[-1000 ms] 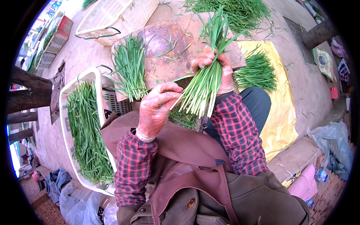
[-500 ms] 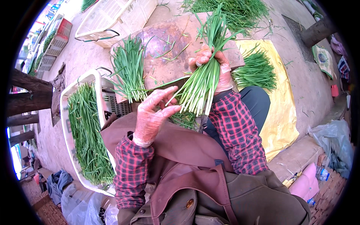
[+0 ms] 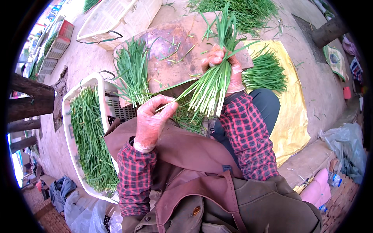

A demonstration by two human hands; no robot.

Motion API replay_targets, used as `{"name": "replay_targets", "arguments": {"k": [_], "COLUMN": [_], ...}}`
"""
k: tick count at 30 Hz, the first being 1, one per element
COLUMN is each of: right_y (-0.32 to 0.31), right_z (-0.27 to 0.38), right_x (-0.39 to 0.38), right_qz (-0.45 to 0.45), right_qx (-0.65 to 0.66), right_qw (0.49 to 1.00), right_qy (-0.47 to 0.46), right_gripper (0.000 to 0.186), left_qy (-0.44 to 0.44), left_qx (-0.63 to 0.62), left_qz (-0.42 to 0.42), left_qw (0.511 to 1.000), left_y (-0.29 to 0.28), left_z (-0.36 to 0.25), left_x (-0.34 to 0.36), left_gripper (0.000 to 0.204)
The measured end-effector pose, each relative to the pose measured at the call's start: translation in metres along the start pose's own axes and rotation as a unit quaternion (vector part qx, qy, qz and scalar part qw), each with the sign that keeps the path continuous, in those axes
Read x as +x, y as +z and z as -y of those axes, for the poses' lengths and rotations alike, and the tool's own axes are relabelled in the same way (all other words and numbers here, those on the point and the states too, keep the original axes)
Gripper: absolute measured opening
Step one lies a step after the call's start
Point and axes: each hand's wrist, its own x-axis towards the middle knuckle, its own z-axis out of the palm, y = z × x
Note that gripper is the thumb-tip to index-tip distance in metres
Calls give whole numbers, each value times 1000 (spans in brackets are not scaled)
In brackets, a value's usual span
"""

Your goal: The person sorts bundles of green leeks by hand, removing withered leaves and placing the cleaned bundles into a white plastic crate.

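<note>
Chinese chives fill my right hand (image 3: pixel 221 66), whose fingers wrap round the middle of the bunch (image 3: pixel 211 87). Its pale stem ends point down toward my lap, the green leaves up and away. With thumb and fingertips my left hand (image 3: pixel 153 118) pinches the pale end of a chive stalk (image 3: pixel 182 95) that slants out of the bunch. To the left, a smaller heap of chives (image 3: pixel 132 72) lies on the edge of a worn board (image 3: pixel 171 39). Below the held bunch, loose green trimmings (image 3: pixel 188 118) lie in front of my apron (image 3: pixel 175 145).
A white crate (image 3: pixel 70 128) packed with chives stands at my left; a second pale crate (image 3: pixel 136 19) is beyond it. Right of the board, a chive bundle (image 3: pixel 264 73) rests on a yellow sheet (image 3: pixel 293 116). A large chive pile (image 3: pixel 241 13) lies at the far side.
My left hand has moved a little left and down, its fingers closing on a stalk end and drawing it away from the bunch. The right hand with the bunch has shifted slightly right.
</note>
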Motion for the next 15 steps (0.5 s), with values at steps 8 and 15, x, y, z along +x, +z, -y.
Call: {"name": "replay_targets", "arguments": {"k": [8,15], "right_y": [-10,-34], "right_z": [44,22], "right_x": [4,5], "right_qz": [-22,-64], "right_qx": [-91,-182], "right_qw": [988,981], "right_qy": [-122,-32], "right_gripper": [16,32], "left_qy": [69,133], "left_qx": [11,79], "left_qz": [-103,-258], "left_qw": [992,954], "left_y": [-49,-67], "left_z": [-9,-9], "left_x": [-8,-3], "left_gripper": [10,9]}}
